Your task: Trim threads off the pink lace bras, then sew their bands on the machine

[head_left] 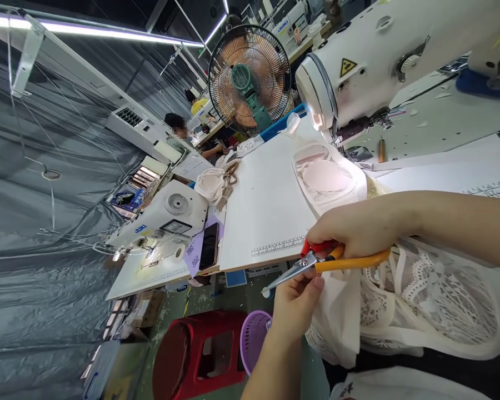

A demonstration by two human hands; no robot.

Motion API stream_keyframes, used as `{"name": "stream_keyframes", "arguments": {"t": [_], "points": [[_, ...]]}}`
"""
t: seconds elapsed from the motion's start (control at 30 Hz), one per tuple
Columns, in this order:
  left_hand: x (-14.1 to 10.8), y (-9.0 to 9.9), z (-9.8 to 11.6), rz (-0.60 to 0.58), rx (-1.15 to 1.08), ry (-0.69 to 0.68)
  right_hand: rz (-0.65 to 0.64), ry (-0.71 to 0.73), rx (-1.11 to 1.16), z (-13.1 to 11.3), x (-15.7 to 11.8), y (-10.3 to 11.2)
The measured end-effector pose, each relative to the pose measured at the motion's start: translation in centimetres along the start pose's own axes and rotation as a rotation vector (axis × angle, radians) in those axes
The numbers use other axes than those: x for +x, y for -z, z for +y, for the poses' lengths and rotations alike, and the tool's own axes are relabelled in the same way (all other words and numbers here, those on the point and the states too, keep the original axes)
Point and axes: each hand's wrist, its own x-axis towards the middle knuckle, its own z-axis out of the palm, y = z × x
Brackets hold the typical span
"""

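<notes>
My right hand [350, 228] grips scissors [354, 262] with orange and red handles; their blades point down and left past the table edge. Just below the blades, my left hand [298, 305] has its fingers closed near the edge of the white fabric [341, 311]. What it pinches is too small to make out. White lace garments [450, 300] lie in a heap at the lower right, beneath my right forearm. A pale padded cup piece [325, 175] rests on the table [262, 205] under the sewing machine head [329, 89].
Another sewing machine [170, 208] and a dark phone [209, 246] are at the left. Beyond the table stand a fan [250, 78] and a seated person [177, 130]. A red stool [204, 355] and purple basket [254, 339] are below. More white cups [210, 183] lie left.
</notes>
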Motion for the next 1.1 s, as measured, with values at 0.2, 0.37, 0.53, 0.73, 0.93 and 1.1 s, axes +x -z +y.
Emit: {"name": "stream_keyframes", "arguments": {"t": [0.2,0.37,0.53,0.73,0.93,1.1], "points": [[0.3,-0.1,-0.4,-0.005,-0.036,-0.004,-0.002,0.028,-0.044,-0.2,0.5,0.1],[0.5,0.0,-1.3,-0.003,-0.070,-0.016,0.007,0.062,-0.036,0.2,1.0,-0.6],[0.4,0.2,-1.5,0.039,-0.039,-0.011,0.014,0.080,-0.019,0.6,1.2,-1.0],[0.3,0.5,-1.5,0.061,0.007,-0.007,-0.003,0.097,0.008,0.3,1.1,-1.1],[0.1,0.3,-1.5,0.038,-0.033,0.004,0.010,0.095,0.002,0.0,1.0,-1.1],[-0.1,-0.5,-1.3,0.042,-0.071,0.035,0.042,0.057,0.034,0.1,0.6,-1.4]]}}
